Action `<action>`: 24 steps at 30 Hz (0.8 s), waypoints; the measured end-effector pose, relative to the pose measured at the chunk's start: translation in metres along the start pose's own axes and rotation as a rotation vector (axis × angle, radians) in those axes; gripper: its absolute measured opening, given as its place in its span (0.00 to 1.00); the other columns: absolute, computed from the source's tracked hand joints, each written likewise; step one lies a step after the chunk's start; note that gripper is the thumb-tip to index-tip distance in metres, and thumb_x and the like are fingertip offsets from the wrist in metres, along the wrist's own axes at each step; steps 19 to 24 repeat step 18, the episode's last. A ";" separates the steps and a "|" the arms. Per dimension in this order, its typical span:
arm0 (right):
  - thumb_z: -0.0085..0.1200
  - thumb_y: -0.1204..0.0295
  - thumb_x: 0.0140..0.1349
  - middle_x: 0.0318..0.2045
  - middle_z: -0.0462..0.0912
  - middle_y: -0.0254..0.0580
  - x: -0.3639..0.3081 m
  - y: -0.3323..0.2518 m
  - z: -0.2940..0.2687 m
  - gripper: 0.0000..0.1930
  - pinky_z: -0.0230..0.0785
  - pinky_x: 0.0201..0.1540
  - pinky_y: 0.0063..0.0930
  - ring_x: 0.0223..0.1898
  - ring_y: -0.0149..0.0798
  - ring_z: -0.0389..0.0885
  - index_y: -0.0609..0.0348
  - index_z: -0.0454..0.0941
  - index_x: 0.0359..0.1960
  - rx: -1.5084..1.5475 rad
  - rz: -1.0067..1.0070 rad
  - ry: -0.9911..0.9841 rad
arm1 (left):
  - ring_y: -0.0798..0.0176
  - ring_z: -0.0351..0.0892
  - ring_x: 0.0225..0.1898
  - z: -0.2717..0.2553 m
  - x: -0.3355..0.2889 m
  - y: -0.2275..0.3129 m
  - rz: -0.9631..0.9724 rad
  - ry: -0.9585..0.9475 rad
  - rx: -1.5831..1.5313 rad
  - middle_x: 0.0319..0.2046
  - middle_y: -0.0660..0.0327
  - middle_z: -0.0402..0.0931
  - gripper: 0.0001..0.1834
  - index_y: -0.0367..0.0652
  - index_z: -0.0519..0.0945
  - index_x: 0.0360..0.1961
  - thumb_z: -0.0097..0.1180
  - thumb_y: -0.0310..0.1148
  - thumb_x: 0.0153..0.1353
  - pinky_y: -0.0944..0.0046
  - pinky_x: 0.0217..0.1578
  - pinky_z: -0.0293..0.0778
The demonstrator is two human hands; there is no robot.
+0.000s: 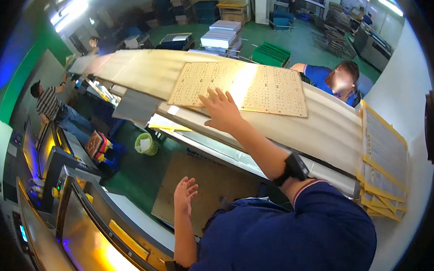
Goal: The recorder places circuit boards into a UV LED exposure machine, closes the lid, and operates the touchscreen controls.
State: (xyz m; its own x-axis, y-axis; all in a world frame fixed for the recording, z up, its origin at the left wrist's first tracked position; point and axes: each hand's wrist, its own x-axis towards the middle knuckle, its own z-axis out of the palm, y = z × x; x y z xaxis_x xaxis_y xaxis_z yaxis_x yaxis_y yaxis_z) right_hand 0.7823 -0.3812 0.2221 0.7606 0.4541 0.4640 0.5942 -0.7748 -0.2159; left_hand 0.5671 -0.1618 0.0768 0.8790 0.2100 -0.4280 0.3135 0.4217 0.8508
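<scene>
A broad tan panel (275, 91) with rows of small dark marks, like a circuit board panel, lies flat on a long beige conveyor belt (143, 66). Over its near left edge my right hand (223, 112) reaches out, fingers spread and holding nothing. Whether the fingertips touch the panel I cannot tell. My left hand (185, 196) hangs in the air on the near side of the belt, empty, its fingers apart and slightly bent.
Yellow-edged frames (382, 153) are stacked at the belt's right end. A co-worker (330, 81) sits beyond the belt, another person (53, 105) stands far left. Machines with lit, tilted panels (101, 235) fill the lower left. A green bin (146, 144) stands on the floor.
</scene>
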 end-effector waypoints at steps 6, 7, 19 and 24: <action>0.57 0.72 0.49 0.41 0.80 0.36 -0.043 0.007 0.015 0.11 0.71 0.40 0.40 0.40 0.43 0.79 0.48 0.79 0.37 0.112 -0.210 0.084 | 0.48 0.76 0.52 0.031 0.017 0.079 0.097 -0.246 -0.217 0.58 0.50 0.73 0.28 0.41 0.66 0.64 0.39 0.50 0.72 0.50 0.50 0.76; 0.56 0.71 0.51 0.42 0.81 0.35 -0.057 -0.007 -0.001 0.11 0.71 0.41 0.38 0.41 0.42 0.80 0.47 0.80 0.37 0.160 -0.289 0.014 | 0.47 0.75 0.54 0.020 0.014 0.085 0.092 -0.272 -0.299 0.58 0.49 0.73 0.31 0.41 0.67 0.63 0.36 0.54 0.72 0.47 0.51 0.76; 0.60 0.70 0.53 0.66 0.66 0.43 -0.048 -0.140 0.055 0.24 0.52 0.69 0.54 0.70 0.50 0.58 0.43 0.75 0.55 0.600 -0.750 -0.015 | 0.39 0.61 0.67 -0.124 -0.078 0.078 0.392 -0.171 -0.278 0.69 0.44 0.55 0.48 0.38 0.49 0.72 0.41 0.63 0.62 0.37 0.64 0.62; 0.60 0.70 0.53 0.66 0.66 0.43 -0.048 -0.140 0.055 0.24 0.52 0.69 0.54 0.70 0.50 0.58 0.43 0.75 0.55 0.600 -0.750 -0.015 | 0.39 0.61 0.67 -0.124 -0.078 0.078 0.392 -0.171 -0.278 0.69 0.44 0.55 0.48 0.38 0.49 0.72 0.41 0.63 0.62 0.37 0.64 0.62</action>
